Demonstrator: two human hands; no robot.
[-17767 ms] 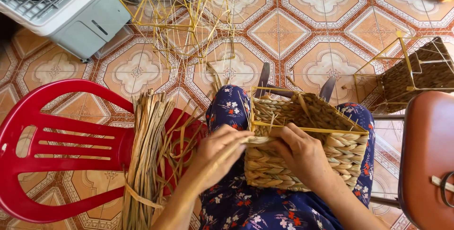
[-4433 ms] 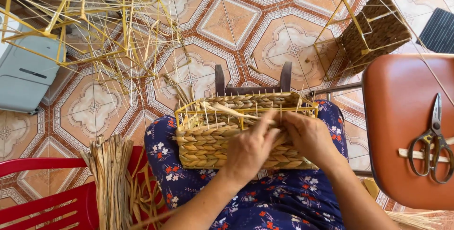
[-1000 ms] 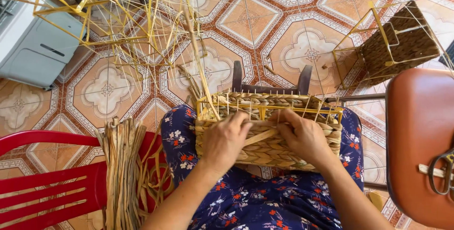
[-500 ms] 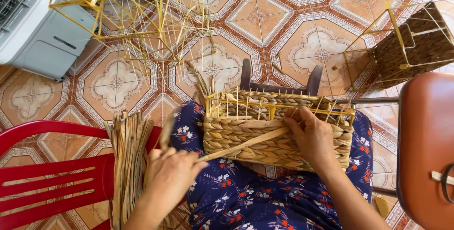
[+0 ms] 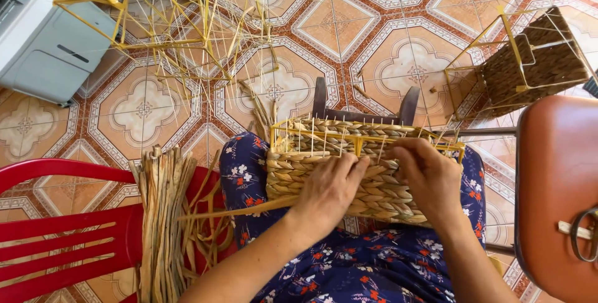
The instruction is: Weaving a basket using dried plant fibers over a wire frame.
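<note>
A half-woven straw basket (image 5: 293, 172) on a yellow wire frame rests on my lap, over a blue flowered dress (image 5: 374, 265). My left hand (image 5: 327, 194) presses on the basket's woven side, fingers on a flat straw strand (image 5: 237, 209) that trails out to the left. My right hand (image 5: 430, 178) grips the basket's upper right edge, fingers curled over the weave near the wire rim.
A bundle of dried straw (image 5: 162, 216) lies on a red plastic chair (image 5: 62, 234) at my left. Bare yellow wire frames (image 5: 180, 23) and a grey appliance (image 5: 50, 47) stand on the tiled floor. Another wire-framed woven basket (image 5: 536, 60) sits far right, above an orange stool (image 5: 554, 197).
My left hand has come back from the straw bundle on the left to the basket's side, bringing a strand across. My right hand stayed on the basket.
</note>
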